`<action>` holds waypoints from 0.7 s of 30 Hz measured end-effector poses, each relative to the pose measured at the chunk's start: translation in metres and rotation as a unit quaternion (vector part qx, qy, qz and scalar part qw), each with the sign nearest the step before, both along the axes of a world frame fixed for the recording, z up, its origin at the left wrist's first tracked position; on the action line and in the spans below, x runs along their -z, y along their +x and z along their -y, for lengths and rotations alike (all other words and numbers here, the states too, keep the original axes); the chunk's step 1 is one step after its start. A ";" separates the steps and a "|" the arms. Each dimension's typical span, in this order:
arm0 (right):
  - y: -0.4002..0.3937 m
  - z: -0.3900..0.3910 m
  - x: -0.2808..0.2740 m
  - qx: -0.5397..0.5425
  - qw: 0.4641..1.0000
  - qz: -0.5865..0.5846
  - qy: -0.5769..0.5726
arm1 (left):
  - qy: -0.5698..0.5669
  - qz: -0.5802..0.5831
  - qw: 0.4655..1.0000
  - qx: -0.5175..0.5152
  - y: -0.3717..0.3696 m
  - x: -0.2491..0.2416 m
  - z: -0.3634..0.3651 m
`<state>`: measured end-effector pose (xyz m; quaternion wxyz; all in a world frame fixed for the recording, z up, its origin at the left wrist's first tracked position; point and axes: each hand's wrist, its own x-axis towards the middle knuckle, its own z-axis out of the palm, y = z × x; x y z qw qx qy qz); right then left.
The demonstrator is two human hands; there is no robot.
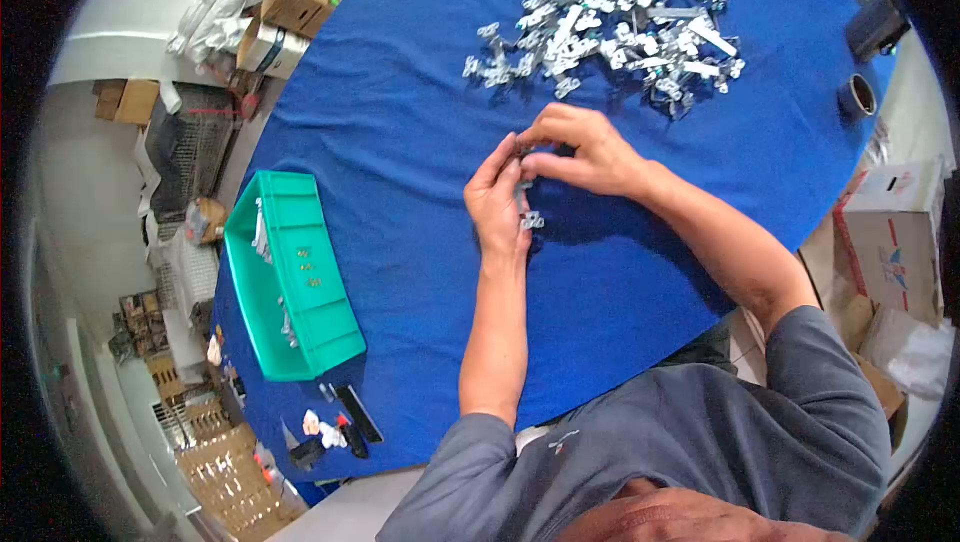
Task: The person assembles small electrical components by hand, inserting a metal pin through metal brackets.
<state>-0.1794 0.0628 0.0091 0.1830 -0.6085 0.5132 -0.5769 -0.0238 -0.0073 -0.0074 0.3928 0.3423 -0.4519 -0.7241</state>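
Note:
Near the middle of the blue cloth, my left hand [496, 196] is closed round a small metal part [532, 220], whose silvery end sticks out beside the palm. My right hand [578, 150] meets it from the right, thumb and fingers pinched at the upper end of the part, by the left fingertips. What exactly the right fingers grip is too small to make out. Beyond both hands lies a large loose pile of similar metal parts [610, 27].
A green bin [335, 307] with a few metal parts inside stands at the left on the blue cloth [420, 342]. Below it lie a black strip [358, 413] and small items. A round dark container [857, 96] sits at the right edge. Boxes stand beyond both sides.

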 end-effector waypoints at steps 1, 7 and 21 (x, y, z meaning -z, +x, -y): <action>-0.002 0.000 -0.002 -0.009 0.999 0.035 0.014 | 0.009 -0.027 1.000 0.007 0.000 0.001 0.002; -0.006 0.003 -0.001 -0.078 0.975 0.142 0.152 | 0.012 -0.018 1.000 0.022 0.002 -0.001 0.002; -0.006 0.005 0.002 -0.204 0.940 0.231 0.148 | -0.005 -0.102 0.993 0.066 0.008 0.010 0.010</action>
